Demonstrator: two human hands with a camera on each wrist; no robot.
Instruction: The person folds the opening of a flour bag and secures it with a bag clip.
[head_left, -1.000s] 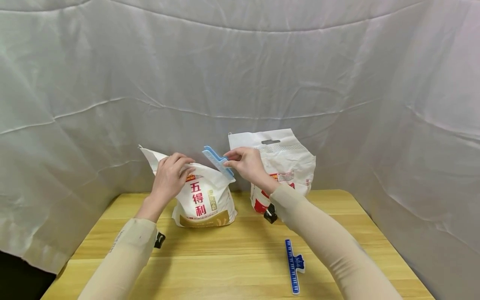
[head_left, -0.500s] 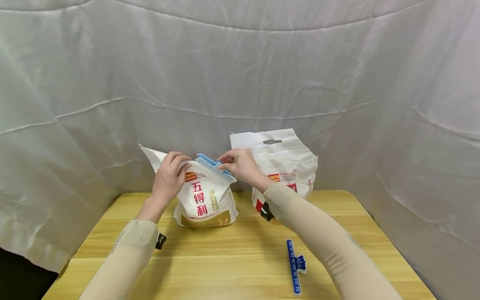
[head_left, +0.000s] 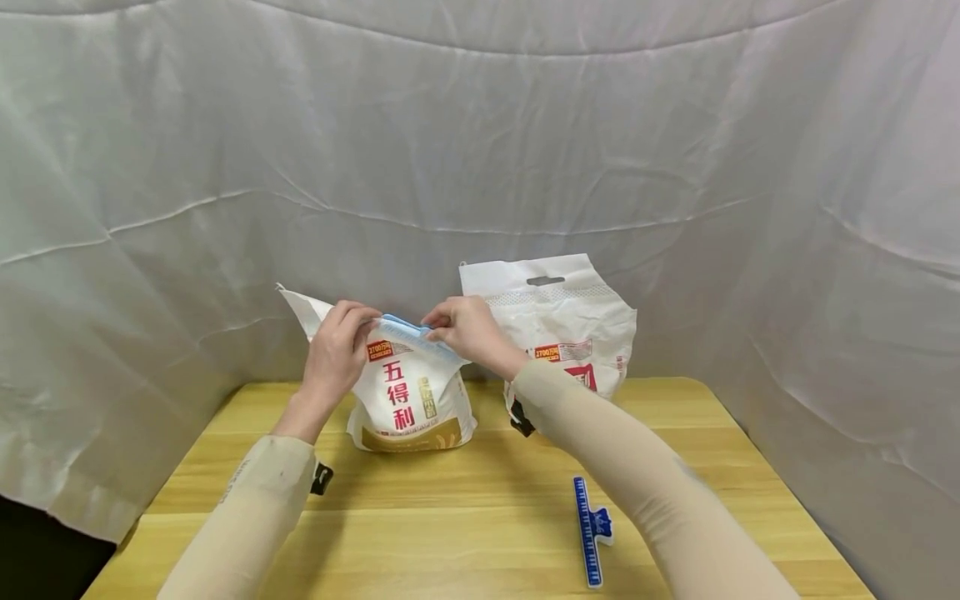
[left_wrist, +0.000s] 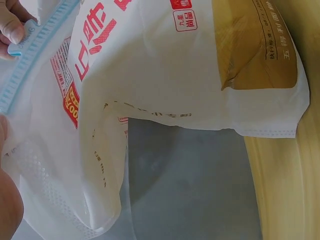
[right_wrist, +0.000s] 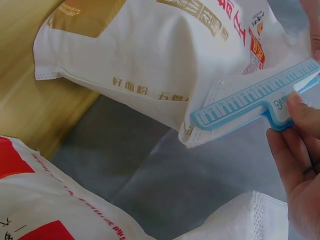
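Note:
A white flour bag (head_left: 412, 383) with red lettering and a gold band stands at the back left of the table, its top folded over. My left hand (head_left: 337, 348) grips the folded top at its left part; the bag's loose corner sticks up behind that hand. With thumb and fingers my right hand (head_left: 471, 331) pinches the grip tab of a light blue bag clip (right_wrist: 250, 97). The clip, marked with a piano-key pattern, lies along the right part of the fold in the right wrist view. Its left end comes close to my left fingers.
A second white flour bag (head_left: 573, 312) with a handle slot stands at the back right, behind my right forearm. A dark blue clip (head_left: 587, 533) lies on the wooden table (head_left: 435, 533) near the front right. Grey cloth (head_left: 480, 150) hangs behind and at both sides.
My right hand has lowered the light blue clip from an angle above the bag's right corner onto the folded edge and shifted it left. My left hand keeps its hold on the bag.

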